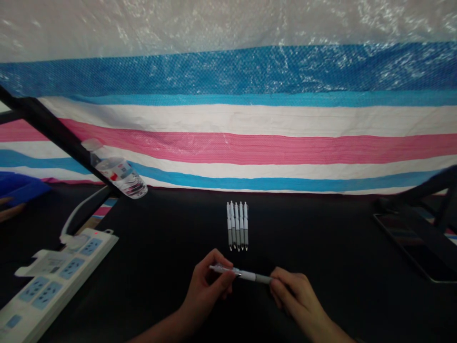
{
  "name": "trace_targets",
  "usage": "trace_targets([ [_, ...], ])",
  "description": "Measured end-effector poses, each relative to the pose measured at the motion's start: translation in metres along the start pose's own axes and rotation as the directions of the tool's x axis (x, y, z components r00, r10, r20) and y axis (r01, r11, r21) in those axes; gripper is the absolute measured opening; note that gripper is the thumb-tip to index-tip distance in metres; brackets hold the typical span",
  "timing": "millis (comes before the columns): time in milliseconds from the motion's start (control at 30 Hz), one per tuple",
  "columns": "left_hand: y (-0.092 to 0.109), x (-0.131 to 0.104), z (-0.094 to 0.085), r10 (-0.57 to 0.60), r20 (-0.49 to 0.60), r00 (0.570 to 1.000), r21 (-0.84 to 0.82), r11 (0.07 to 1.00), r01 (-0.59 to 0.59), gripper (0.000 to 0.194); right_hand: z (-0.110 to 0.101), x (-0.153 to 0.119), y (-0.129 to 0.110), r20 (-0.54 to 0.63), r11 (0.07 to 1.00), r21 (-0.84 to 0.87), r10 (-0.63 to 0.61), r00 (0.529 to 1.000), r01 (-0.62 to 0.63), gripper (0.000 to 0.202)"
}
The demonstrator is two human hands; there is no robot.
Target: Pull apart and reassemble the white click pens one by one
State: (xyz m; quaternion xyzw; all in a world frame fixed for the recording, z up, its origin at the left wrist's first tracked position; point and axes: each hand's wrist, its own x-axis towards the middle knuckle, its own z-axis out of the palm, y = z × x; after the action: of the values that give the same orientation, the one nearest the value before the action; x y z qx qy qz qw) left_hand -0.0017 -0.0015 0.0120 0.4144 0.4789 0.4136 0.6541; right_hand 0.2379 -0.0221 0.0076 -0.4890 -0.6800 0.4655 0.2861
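**White-and-gray pen held between your two hands above the black desk**

Your left hand pinches the pen's clear, white clip end between thumb and fingers, and your right hand grips the gray end with curled fingers. The pen lies nearly level across your view, nearer you than the row of five pens. Those lie side by side, tips toward you, with slim white barrels, smooth gray grips and pointed metallic tips. You can't read any writing on them.

By the desk's far left corner, the clear plastic bottle has ridges near its base and a white label with a red mark, its lettering too blurred to read. Along the left edge, your white power strip has pale blue socket faces, a small red light and a white plug with a cord. The white tag beside it shows fine print and a dark square, both illegible.

Toward the right edge sits a flat, dark, glossy device with rounded corners. Beyond the far edge hangs a shiny woven plastic sheet striped blue, white and pink. At far left, another person's hand touches a blue object.
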Motion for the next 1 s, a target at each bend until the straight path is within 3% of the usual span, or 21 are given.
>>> trace_targets([
  [133, 0.0, 0.002, 0.002, 0.107, -0.019, 0.994, -0.027, 0.994, -0.108, 0.035, 0.004, 0.0, -0.003, 0.043, 0.999, 0.024, 0.046, 0.998, -0.047, 0.057],
  [267, -0.002, 0.007, 0.004, 0.26, -0.012, 0.966, -0.056, 0.964, -0.26, 0.025, 0.008, 0.0, -0.008, 0.14, 0.999, -0.049, 0.017, 0.99, -0.01, 0.048],
  [433, -0.001, 0.013, 0.001, 0.172, 0.001, 0.985, -0.131, 0.977, -0.171, 0.025, 0.009, -0.001, -0.012, 0.189, 0.992, -0.127, 0.011, 0.982, 0.013, 0.039],
  [567, 0.005, 0.017, 0.0, 0.171, -0.03, 0.985, -0.151, 0.973, -0.173, 0.058, 0.008, -0.003, -0.01, 0.164, 0.991, -0.137, 0.025, 0.986, -0.002, 0.04],
  [633, 0.007, 0.02, 0.0, 0.175, -0.044, 0.984, -0.152, 0.972, -0.18, 0.065, 0.008, -0.004, -0.01, 0.157, 0.989, -0.147, 0.028, 0.987, -0.005, 0.04],
  [800, 0.007, 0.024, 0.0, 0.171, -0.05, 0.984, -0.111, 0.978, -0.175, 0.05, 0.01, -0.002, -0.01, 0.154, 0.989, -0.147, 0.011, 0.988, 0.012, 0.04],
  [1000, 0.009, 0.024, 0.003, 0.151, -0.07, 0.986, -0.112, 0.981, -0.159, 0.048, 0.009, -0.002, -0.01, 0.145, 0.991, -0.131, 0.0, 0.989, 0.019, 0.037],
])
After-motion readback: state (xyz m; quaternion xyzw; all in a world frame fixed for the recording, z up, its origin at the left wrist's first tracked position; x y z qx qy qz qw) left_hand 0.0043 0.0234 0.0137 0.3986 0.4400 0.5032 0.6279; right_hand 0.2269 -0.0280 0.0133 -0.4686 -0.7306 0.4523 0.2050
